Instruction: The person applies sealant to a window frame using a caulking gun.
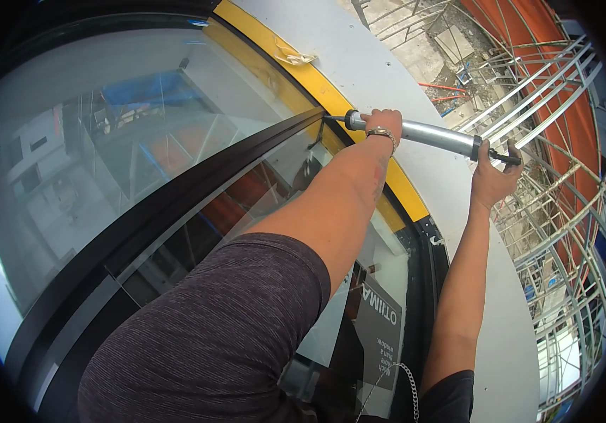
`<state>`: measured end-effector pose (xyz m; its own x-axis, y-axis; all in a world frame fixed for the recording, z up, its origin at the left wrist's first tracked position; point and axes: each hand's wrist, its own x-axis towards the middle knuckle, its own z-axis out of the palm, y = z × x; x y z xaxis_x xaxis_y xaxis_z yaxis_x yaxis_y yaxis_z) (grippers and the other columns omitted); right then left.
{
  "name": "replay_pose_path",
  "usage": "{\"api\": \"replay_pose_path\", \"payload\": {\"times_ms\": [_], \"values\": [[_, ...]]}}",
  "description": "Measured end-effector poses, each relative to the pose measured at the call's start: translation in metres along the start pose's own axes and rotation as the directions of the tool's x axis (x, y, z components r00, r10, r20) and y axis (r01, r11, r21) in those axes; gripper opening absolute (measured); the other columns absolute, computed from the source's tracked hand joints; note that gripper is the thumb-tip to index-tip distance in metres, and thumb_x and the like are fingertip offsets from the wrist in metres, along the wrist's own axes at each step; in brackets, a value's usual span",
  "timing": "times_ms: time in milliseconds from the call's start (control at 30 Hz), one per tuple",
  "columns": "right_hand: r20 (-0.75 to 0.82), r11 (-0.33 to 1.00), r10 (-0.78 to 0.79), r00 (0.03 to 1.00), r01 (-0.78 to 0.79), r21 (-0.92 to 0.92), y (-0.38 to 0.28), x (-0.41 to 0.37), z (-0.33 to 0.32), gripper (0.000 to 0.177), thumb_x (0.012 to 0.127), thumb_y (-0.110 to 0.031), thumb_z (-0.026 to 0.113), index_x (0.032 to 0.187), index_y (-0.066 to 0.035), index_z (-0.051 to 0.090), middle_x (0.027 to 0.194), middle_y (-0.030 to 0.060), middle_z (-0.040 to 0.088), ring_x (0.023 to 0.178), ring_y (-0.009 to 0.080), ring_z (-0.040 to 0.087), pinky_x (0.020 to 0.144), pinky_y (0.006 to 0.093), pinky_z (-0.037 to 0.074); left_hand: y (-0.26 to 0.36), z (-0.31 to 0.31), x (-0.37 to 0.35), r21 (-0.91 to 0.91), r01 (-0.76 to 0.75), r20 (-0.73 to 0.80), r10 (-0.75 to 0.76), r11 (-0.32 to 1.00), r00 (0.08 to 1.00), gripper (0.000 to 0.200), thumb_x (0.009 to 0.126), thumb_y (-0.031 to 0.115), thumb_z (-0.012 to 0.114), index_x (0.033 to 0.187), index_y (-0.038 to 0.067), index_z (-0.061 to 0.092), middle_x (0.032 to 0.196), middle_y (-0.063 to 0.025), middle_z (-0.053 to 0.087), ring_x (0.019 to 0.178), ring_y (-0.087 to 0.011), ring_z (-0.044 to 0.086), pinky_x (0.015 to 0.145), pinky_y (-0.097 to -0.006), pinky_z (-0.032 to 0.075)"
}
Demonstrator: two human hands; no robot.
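Observation:
A silver caulking gun (pixel 435 135) lies across the top of the view, its dark nozzle (pixel 335 118) pointing left. The nozzle tip is right at the corner where a black window bar (pixel 197 180) meets the yellow-edged frame (pixel 331 93). My left hand (pixel 383 121) is wrapped round the front of the barrel, a metal watch or bracelet at its wrist. At the rear end, my right hand (pixel 495 180) grips the black handle, with thumb and fingers round it. Part of the handle is hidden by that hand.
Large glass panes (pixel 105 155) full of reflections fill the left. A pale curved ledge (pixel 359 53) runs beside the frame, with a loose flap of tape (pixel 294 58) near its top. Beyond and below the ledge are metal scaffold bars (pixel 550 92) and orange sheeting (pixel 578 233). A printed sign (pixel 380 331) shows behind the glass.

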<state>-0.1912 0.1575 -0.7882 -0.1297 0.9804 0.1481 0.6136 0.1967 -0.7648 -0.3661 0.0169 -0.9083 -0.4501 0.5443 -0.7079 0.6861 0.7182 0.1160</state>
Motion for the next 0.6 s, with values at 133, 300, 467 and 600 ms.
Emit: {"api": "replay_pose_path", "payload": {"times_ms": [133, 300, 467, 600], "values": [[0.006, 0.999, -0.007, 1.000, 0.007, 0.042, 0.006, 0.006, -0.001, 0.058, 0.076, -0.020, 0.089, 0.121, 0.004, 0.059, 0.121, 0.0184, 0.066, 0.116, 0.0270, 0.063, 0.107, 0.0378, 0.045, 0.003, -0.010, -0.004, 0.014, -0.002, 0.023, 0.002, 1.000, 1.000, 0.027, 0.097, 0.015, 0.058, 0.124, 0.012, 0.062, 0.123, -0.0117, 0.068, 0.120, -0.0326, 0.063, 0.103, -0.0669, 0.046], [0.004, 0.997, -0.007, 1.000, 0.007, 0.071, 0.009, 0.013, -0.003, 0.057, 0.077, -0.020, 0.089, 0.120, 0.004, 0.059, 0.121, 0.0187, 0.066, 0.116, 0.0262, 0.063, 0.109, 0.0383, 0.044, 0.006, -0.019, -0.009, 0.003, 0.005, 0.015, -0.005, 1.000, 1.000, 0.027, 0.096, 0.015, 0.059, 0.123, 0.010, 0.063, 0.123, -0.0128, 0.068, 0.119, -0.0335, 0.064, 0.103, -0.0675, 0.046], [0.014, 0.996, -0.007, 1.000, 0.006, 0.085, -0.006, 0.022, -0.007, 0.055, 0.077, -0.020, 0.090, 0.117, 0.004, 0.060, 0.119, 0.0187, 0.068, 0.115, 0.0246, 0.064, 0.109, 0.0370, 0.044, 0.006, -0.035, -0.018, 0.009, 0.019, 0.041, -0.020, 1.000, 0.999, 0.028, 0.096, 0.016, 0.059, 0.123, 0.010, 0.063, 0.123, -0.0137, 0.069, 0.119, -0.0344, 0.064, 0.103, -0.0677, 0.046], [-0.003, 0.994, -0.019, 1.000, 0.019, 0.107, -0.009, 0.028, -0.012, 0.055, 0.077, -0.020, 0.090, 0.117, 0.004, 0.061, 0.120, 0.0180, 0.068, 0.115, 0.0239, 0.064, 0.108, 0.0360, 0.045, 0.008, -0.044, -0.022, 0.019, -0.009, 0.054, 0.008, 1.000, 0.999, 0.029, 0.095, 0.016, 0.061, 0.123, 0.009, 0.062, 0.123, -0.0143, 0.069, 0.119, -0.0355, 0.065, 0.103, -0.0674, 0.046]]}}
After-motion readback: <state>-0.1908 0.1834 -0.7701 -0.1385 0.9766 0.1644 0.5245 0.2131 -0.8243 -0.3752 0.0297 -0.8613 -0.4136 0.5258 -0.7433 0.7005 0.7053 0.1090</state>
